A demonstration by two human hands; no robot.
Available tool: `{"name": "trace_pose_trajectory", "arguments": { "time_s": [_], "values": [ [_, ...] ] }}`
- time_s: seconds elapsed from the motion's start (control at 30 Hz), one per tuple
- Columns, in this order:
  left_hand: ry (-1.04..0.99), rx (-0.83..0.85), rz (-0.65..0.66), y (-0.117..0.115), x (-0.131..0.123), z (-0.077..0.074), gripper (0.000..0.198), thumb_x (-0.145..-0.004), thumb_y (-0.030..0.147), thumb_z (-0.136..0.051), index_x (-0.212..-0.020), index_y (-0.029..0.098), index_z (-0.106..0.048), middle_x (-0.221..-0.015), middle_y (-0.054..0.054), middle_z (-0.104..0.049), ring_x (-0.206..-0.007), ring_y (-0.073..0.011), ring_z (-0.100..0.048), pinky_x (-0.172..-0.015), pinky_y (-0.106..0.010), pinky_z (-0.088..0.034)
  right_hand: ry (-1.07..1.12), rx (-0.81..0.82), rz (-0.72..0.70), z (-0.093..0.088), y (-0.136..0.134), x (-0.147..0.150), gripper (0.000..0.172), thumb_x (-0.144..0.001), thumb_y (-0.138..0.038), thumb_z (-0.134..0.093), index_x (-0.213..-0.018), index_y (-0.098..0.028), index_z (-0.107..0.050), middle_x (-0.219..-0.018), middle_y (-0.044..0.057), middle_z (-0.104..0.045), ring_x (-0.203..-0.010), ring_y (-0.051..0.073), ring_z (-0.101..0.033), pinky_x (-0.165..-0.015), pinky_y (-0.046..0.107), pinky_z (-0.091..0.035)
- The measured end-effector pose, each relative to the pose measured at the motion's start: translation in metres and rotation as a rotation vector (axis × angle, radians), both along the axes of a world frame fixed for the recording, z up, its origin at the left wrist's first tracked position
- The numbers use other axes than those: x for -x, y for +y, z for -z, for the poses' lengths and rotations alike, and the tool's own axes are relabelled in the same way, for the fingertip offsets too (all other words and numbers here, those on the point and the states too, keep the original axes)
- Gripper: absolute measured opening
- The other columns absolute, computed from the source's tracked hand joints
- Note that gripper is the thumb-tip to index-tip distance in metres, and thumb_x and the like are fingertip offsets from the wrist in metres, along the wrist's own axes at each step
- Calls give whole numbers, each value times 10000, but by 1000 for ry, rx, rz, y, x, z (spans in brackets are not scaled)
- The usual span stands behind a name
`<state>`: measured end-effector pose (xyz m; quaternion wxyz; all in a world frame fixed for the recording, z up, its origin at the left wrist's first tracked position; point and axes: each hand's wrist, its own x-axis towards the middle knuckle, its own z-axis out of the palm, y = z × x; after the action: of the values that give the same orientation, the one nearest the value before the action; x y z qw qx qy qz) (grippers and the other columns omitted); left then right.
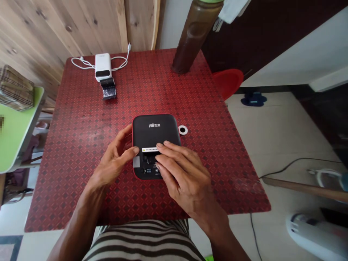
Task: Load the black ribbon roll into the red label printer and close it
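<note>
A flat, rounded-square black device point(152, 136) with a red edge and white lettering lies on the red patterned table. My left hand point(111, 159) grips its left side, thumb on the top edge and fingers around the side. Near the device's close end is a dark recess point(149, 158) with black parts inside, below a white warning label point(148, 149). My right hand point(185, 172) rests over the right part of the device, its fingers drawn together with the tips at the recess. What those fingertips pinch, if anything, is hidden.
A white gadget point(103, 65) with a white cable and a black strap lies at the table's back left. A tall brown bottle point(190, 40) stands at the back. A white disc with a black centre point(183, 129) is beside the device. A red stool point(230, 81) stands right.
</note>
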<state>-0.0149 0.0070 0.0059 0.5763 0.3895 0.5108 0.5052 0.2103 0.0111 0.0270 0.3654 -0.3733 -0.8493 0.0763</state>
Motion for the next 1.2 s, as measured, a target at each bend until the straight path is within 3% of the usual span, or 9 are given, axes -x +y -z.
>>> {"name": "trace_pose_trajectory", "arguments": {
  "time_s": [0.2, 0.33, 0.53, 0.7, 0.8, 0.97, 1.07, 1.2],
  "values": [
    [-8, 36, -65, -3, -1, 6, 658, -884, 453, -975, -1486, 298, -761, -1658, -101, -719, -1610, -404, -605, -1338, -571, -498, -19, -48, -17, -1, -1, -1, 173, -1092, -45, -699, -1195, -165, -770, -1292, 137, -903, -1247, 295, -866, -1073, 457, -710],
    [-31, 104, -106, -18, -5, 8, 648, -961, 546, -909, -1525, 277, -736, -1627, -122, -737, -1585, -415, -629, -1334, -594, -490, -27, -66, -6, -3, -3, -3, 242, -1093, -52, -697, -1297, -172, -746, -1272, 144, -904, -1231, 294, -867, -1034, 462, -727],
    [6, 57, -51, -40, -5, 6, 630, -963, 468, -923, -1549, 339, -733, -1640, -94, -732, -1567, -405, -650, -1276, -584, -563, 67, -80, 105, 3, -10, -11, 362, -1063, -58, -726, -1388, -218, -720, -1271, 130, -898, -1199, 301, -862, -1023, 494, -716],
    [-2, 59, -48, -43, -4, 7, 577, -1008, 438, -860, -1564, 353, -732, -1673, -76, -705, -1604, -398, -608, -1322, -580, -510, 147, -84, 233, 17, -24, -16, 454, -1042, -53, -738, -1442, -267, -723, -1163, 94, -876, -1071, 292, -853, -948, 474, -711],
    [-29, 86, -81, -42, -8, 5, 568, -994, 419, -856, -1544, 344, -740, -1669, -68, -705, -1595, -393, -606, -1345, -582, -466, 214, -8, 331, 31, -37, -17, 441, -1076, -167, -749, -1507, -246, -690, -1212, 132, -833, -1096, 302, -822, -935, 471, -708],
    [-38, 122, -160, -41, -19, 2, 575, -949, 394, -864, -1508, 307, -763, -1568, -78, -774, -1538, -399, -650, -1298, -580, -492, 274, 265, 410, 56, -53, -21, 543, -1161, -500, -631, -1615, -204, -596, -1385, 200, -806, -1117, 320, -827, -901, 493, -721],
    [-23, 141, -200, -40, -23, 2, 559, -938, 380, -848, -1487, 302, -778, -1516, -81, -802, -1505, -395, -679, -1277, -579, -514, 286, 366, 376, 62, -54, -21, 484, -1192, -522, -545, -1552, -214, -639, -1296, 168, -843, -1067, 301, -847, -883, 460, -723],
    [-2, 139, -230, -37, -27, 0, 520, -912, 360, -834, -1427, 294, -808, -1500, -83, -809, -1477, -387, -701, -1279, -587, -517, 318, 392, 309, 56, -48, -20, 406, -1205, -506, -513, -1467, -244, -679, -1198, 127, -854, -1033, 280, -853, -871, 420, -722]
  ]
}}
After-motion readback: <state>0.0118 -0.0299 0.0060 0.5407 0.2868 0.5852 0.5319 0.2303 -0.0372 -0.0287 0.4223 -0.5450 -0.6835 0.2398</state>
